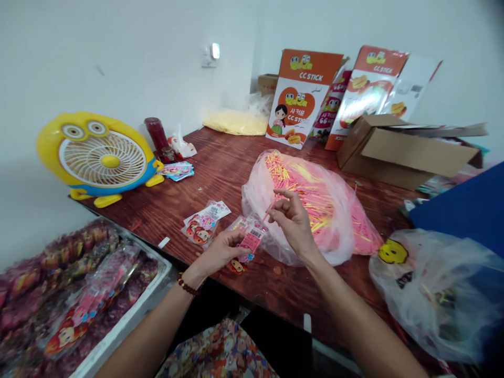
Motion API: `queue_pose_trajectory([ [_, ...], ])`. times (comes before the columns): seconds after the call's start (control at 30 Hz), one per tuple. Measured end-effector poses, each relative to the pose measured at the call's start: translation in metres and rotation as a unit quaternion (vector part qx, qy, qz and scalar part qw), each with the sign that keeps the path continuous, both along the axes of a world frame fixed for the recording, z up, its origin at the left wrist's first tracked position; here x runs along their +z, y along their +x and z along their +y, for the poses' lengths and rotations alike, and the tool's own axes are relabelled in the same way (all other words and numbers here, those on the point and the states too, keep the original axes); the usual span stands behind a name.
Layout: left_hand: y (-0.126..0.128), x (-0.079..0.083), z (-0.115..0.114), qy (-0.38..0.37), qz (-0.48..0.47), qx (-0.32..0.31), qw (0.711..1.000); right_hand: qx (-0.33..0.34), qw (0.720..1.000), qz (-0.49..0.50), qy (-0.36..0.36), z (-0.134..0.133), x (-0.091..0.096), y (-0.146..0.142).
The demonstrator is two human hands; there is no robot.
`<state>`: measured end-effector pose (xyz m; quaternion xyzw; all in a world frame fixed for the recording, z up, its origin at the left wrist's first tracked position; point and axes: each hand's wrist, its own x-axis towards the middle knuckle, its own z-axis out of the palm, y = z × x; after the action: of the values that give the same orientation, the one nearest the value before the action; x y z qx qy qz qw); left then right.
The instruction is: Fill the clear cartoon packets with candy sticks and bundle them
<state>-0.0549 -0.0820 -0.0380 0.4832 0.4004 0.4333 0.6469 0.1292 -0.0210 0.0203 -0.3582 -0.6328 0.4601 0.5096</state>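
My left hand [222,251], with a beaded bracelet on its wrist, grips a small clear plastic packet [253,240] with a pink print and a barcode. Between thumb and fingers of my right hand [292,219] is a thin pink stick [269,211]. Its lower end meets the packet's upper edge; whether it is inside, I cannot tell. Just behind the right hand lies a big clear plastic bag [252,195], open and full of pink and yellow sticks [325,202]. Flat packets [202,223] printed with a cartoon girl lie left of my hands.
A white foam box [157,275] heaped with filled packets [94,294] stands at the lower left. On the wooden table [220,157] are a yellow fan [110,160], a dark red bottle [156,135], printed cartons [301,97] and an opened cardboard box [413,152]. Another plastic bag [437,294] hangs at right.
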Motion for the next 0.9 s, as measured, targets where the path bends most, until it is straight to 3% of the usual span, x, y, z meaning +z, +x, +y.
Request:
queue_pose_trajectory([
  [0.13, -0.001, 0.003, -0.003, -0.009, -0.010, -0.005, 1.000, 0.027, 0.999, -0.009, -0.014, -0.002, -0.001, -0.001],
  [0.3, 0.000, 0.003, -0.005, -0.020, -0.014, -0.010, 1.000, 0.014, 1.000, 0.004, -0.013, -0.004, -0.001, 0.001],
  [0.47, 0.001, 0.001, -0.005, -0.015, -0.019, -0.017, 1.000, 0.073, 0.997, -0.012, -0.035, -0.006, -0.008, 0.007],
  [0.7, 0.003, 0.006, -0.006, -0.029, -0.012, -0.030, 0.999, 0.097, 0.993, -0.065, -0.019, 0.001, -0.014, 0.026],
  [0.9, 0.003, 0.005, -0.005, -0.046, -0.020, -0.013, 0.999, 0.117, 0.968, -0.207, 0.076, 0.002, -0.008, 0.032],
])
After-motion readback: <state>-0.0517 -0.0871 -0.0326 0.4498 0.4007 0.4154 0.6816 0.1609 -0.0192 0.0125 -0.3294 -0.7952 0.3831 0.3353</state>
